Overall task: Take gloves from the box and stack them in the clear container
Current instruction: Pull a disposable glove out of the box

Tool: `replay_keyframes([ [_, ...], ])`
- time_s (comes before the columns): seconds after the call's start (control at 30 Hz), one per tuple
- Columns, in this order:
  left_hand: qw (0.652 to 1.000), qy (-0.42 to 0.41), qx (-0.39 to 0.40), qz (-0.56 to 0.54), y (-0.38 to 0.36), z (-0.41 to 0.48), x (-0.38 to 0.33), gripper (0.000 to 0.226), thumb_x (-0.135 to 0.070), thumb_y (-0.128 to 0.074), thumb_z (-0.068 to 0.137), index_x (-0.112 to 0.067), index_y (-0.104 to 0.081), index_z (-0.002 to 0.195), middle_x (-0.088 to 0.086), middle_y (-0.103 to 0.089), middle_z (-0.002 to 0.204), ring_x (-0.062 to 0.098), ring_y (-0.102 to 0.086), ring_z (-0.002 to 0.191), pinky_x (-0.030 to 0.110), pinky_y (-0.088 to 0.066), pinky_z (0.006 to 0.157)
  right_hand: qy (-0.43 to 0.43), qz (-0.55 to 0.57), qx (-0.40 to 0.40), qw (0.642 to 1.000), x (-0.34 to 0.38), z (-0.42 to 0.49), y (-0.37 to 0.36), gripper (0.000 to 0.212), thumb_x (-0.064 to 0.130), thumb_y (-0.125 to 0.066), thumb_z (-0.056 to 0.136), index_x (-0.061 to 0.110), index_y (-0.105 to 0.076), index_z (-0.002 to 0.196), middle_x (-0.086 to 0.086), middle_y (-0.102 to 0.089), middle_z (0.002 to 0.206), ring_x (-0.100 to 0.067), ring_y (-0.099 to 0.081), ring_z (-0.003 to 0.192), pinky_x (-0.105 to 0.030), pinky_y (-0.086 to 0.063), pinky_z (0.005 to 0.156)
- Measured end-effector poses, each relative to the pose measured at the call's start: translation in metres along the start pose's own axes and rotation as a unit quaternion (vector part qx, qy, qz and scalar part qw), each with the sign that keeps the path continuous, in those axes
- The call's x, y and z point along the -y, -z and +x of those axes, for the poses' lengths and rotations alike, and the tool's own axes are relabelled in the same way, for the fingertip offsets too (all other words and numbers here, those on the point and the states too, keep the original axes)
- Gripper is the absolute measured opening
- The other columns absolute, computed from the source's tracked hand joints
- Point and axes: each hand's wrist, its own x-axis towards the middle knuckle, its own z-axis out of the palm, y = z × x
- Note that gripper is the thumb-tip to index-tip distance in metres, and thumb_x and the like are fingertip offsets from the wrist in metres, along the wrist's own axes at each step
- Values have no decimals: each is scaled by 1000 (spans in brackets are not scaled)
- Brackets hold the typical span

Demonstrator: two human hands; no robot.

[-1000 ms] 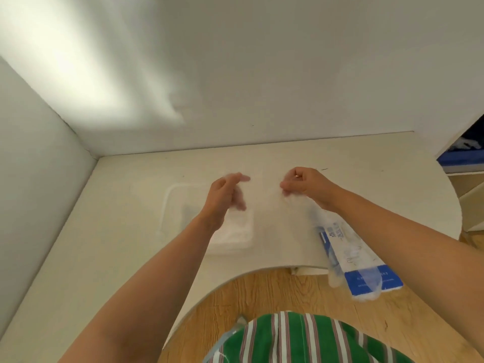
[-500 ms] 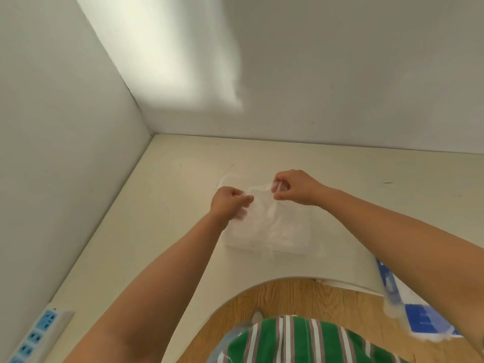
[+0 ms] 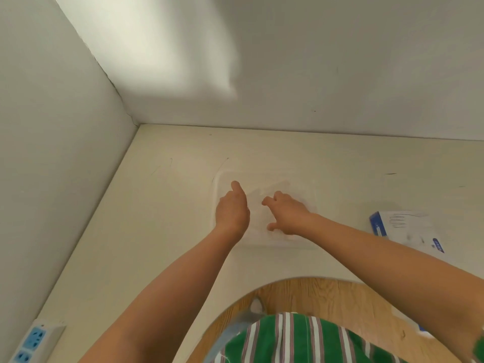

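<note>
Left hand (image 3: 232, 209) and right hand (image 3: 288, 216) press the gloves (image 3: 279, 189) in the container (image 3: 288, 244), fingers loose, gripping nothing; box (image 3: 407, 229) off right.

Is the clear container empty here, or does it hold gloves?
Holds gloves: crinkled translucent gloves lie inside the clear container, under the left hand and right hand. Count: cannot tell.
</note>
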Motion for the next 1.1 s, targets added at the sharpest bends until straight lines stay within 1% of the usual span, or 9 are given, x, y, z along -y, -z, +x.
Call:
replay_keyframes([
  [0.13, 993, -49, -32, 104, 3, 0, -1, 37, 11, -53, 79, -9, -40, 106, 6, -42, 97, 15, -38, 69, 26, -31, 58, -21, -20, 53, 998, -2, 14, -19, 91, 39, -71, 85, 24, -14, 154, -12, -21, 150, -30, -32, 135, -41, -44, 99],
  [0.23, 966, -184, -98, 156, 2, 5, -5, 32, 7, -65, 68, -11, -51, 90, 3, -50, 84, 18, -43, 71, 28, -32, 59, -17, -37, 48, 998, 0, 19, -24, 93, 35, -72, 84, 25, -11, 154, -13, -17, 149, -31, -28, 134, -40, -46, 94],
  [0.3, 966, -214, -39, 142, -1, 8, -9, 14, -4, -65, 78, -11, -57, 88, 4, -60, 83, 21, -54, 72, 30, -40, 58, -12, -41, 50, 998, 0, 21, -26, 89, 34, -73, 83, 22, -17, 151, -14, -17, 148, -32, -28, 133, -40, -47, 92],
  [0.37, 973, -176, 86, 123, -5, 14, -11, 16, -17, -60, 89, -12, -61, 103, 6, -62, 100, 24, -60, 88, 34, -49, 74, -11, -37, 56, 998, 0, 21, -26, 85, 32, -73, 83, 23, -20, 149, -13, -16, 149, -31, -27, 134, -40, -48, 91],
  [0.47, 965, -121, 193, 130, -18, 21, -1, 50, -23, -67, 88, -10, -45, 131, 11, -49, 124, 29, -58, 104, 32, -47, 81, -17, -31, 72, 997, -2, 20, -25, 98, 27, -74, 82, 29, -6, 154, -11, -12, 152, -31, -26, 136, -40, -47, 94],
  [0.6, 953, -38, 261, 150, -27, 26, 13, 101, -28, -76, 82, -15, -6, 153, 19, -12, 152, 33, -53, 119, 36, -47, 92, -51, 1, 108, 993, -9, 19, -22, 111, 41, -76, 77, 23, 1, 155, -10, -7, 156, -32, -33, 134, -40, -45, 101],
  [0.8, 953, -16, 259, 154, -38, 24, 14, 112, -18, -77, 80, -19, 7, 155, 18, 2, 157, 35, -47, 125, 38, -47, 94, -101, 96, 121, 983, -13, 20, -21, 79, 49, -40, 97, 24, 7, 156, -7, 10, 161, -37, -23, 141, -41, -30, 113],
  [0.97, 950, -11, 267, 160, -31, 25, 11, 100, -18, -73, 82, -15, -3, 154, 20, -12, 153, 36, -53, 118, 37, -48, 90, -86, 89, 114, 986, -14, 17, -13, 71, 31, -43, 99, 14, -5, 156, -12, 5, 161, -34, -39, 132, -37, -40, 106],
  [1.1, 975, -62, 127, 170, -7, 23, -9, 33, -18, -55, 89, -11, -53, 122, 8, -60, 114, 28, -60, 100, 33, -46, 74, -2, 162, -50, 985, -19, 0, 17, 38, 19, -50, 96, 11, -56, 132, -9, -54, 132, -23, -57, 110, -28, -44, 91],
])
